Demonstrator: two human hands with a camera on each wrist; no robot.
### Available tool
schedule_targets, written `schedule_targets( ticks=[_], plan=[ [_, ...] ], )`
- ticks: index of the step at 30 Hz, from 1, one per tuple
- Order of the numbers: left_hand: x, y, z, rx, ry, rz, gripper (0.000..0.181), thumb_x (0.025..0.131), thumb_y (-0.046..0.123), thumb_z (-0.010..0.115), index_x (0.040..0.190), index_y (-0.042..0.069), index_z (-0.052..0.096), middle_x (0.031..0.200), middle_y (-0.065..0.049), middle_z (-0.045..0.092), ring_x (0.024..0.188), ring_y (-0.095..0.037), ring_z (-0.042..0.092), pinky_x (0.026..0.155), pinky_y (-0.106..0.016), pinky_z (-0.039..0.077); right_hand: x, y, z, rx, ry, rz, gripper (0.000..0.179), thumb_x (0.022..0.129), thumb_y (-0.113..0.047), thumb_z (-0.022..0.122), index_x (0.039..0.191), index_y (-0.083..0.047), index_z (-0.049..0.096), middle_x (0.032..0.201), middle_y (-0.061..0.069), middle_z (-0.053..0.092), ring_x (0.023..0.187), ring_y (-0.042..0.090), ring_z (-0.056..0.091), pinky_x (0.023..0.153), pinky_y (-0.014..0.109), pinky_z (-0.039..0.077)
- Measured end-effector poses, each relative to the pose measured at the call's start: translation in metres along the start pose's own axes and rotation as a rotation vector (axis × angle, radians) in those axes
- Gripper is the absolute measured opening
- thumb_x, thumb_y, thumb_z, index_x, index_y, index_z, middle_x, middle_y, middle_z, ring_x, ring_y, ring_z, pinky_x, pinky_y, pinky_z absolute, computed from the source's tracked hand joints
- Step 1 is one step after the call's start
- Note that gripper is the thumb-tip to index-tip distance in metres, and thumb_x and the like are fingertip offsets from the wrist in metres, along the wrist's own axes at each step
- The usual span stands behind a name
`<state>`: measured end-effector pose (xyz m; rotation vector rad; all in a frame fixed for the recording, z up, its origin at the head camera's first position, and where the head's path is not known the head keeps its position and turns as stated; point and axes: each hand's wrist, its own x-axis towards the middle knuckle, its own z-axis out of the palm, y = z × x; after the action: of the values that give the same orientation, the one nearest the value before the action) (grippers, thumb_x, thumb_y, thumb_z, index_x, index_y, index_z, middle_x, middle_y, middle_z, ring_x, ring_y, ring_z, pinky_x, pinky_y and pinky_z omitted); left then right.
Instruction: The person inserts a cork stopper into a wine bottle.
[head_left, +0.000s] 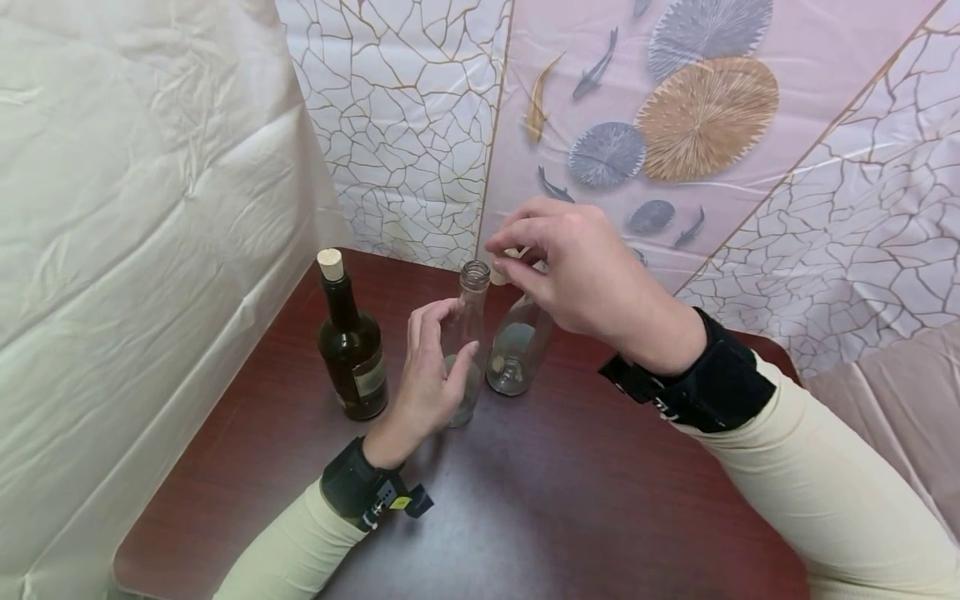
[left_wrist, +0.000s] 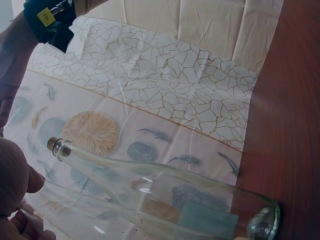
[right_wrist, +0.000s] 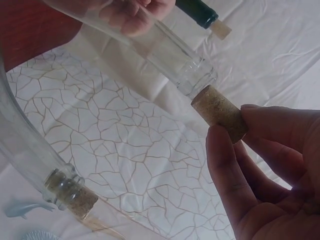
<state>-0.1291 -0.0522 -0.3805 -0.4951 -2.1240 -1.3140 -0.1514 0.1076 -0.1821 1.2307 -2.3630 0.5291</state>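
My left hand (head_left: 435,362) holds a clear glass bottle (head_left: 470,321) upright, its fingers and thumb round the sides. That bottle's threaded mouth is uncorked. Between thumb and fingertips, my right hand (head_left: 581,267) pinches a cork (right_wrist: 220,114). One end of the cork is close to the open mouth in the right wrist view; whether they touch I cannot tell. Just to the right stands a second clear bottle (head_left: 513,358), with a cork (right_wrist: 75,194) in its neck. Left of my left hand is a dark green bottle (head_left: 352,358) with a label, topped by a pale cork (head_left: 330,264).
All the bottles stand on a dark red-brown wooden table (head_left: 570,492), towards its far edge. Behind it hangs a patterned cloth (head_left: 405,133) with a crackle design and fish. A plain cream cloth (head_left: 150,250) hangs along the left side.
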Motion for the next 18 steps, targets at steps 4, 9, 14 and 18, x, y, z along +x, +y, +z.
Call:
schedule_targets(
  ticks=[4,9,14,18],
  plan=[
    [0.0,0.0,0.0,0.001,-0.001,0.001,0.052,0.091,0.006,0.064,0.137,0.002,0.04,0.134,-0.016,0.041,0.124,-0.022,0.037,0.102,-0.04,0.04,0.002,0.0,-0.002,-0.004,-0.014,0.013,0.014,0.086,-0.012,0.073,0.097,-0.006,0.078,0.093,0.006,0.072,0.083,0.017,0.066,0.071,0.034,0.054],
    [0.0,-0.001,-0.001,0.003,0.003,0.01,0.051,0.091,0.005,0.064,0.136,0.001,0.04,0.133,-0.017,0.041,0.123,-0.023,0.038,0.101,-0.042,0.04,0.006,-0.001,-0.003,-0.011,-0.027,0.014,0.015,0.087,-0.015,0.072,0.098,-0.007,0.078,0.095,0.004,0.072,0.085,0.015,0.066,0.072,0.032,0.054],
    [0.0,-0.003,0.0,0.002,0.007,0.024,0.051,0.091,0.005,0.064,0.136,0.001,0.041,0.133,-0.018,0.042,0.123,-0.024,0.038,0.1,-0.044,0.041,0.01,-0.002,-0.002,-0.012,-0.043,0.021,0.017,0.088,-0.017,0.071,0.1,-0.007,0.078,0.098,0.004,0.072,0.086,0.015,0.066,0.073,0.033,0.053],
    [0.0,-0.003,0.0,0.005,0.006,0.025,0.051,0.091,0.006,0.064,0.135,0.0,0.041,0.133,-0.018,0.042,0.123,-0.024,0.038,0.099,-0.046,0.042,0.014,-0.002,0.001,-0.002,-0.048,0.033,0.017,0.088,-0.014,0.071,0.101,-0.007,0.078,0.099,0.005,0.073,0.086,0.017,0.066,0.073,0.035,0.053]
  ],
)
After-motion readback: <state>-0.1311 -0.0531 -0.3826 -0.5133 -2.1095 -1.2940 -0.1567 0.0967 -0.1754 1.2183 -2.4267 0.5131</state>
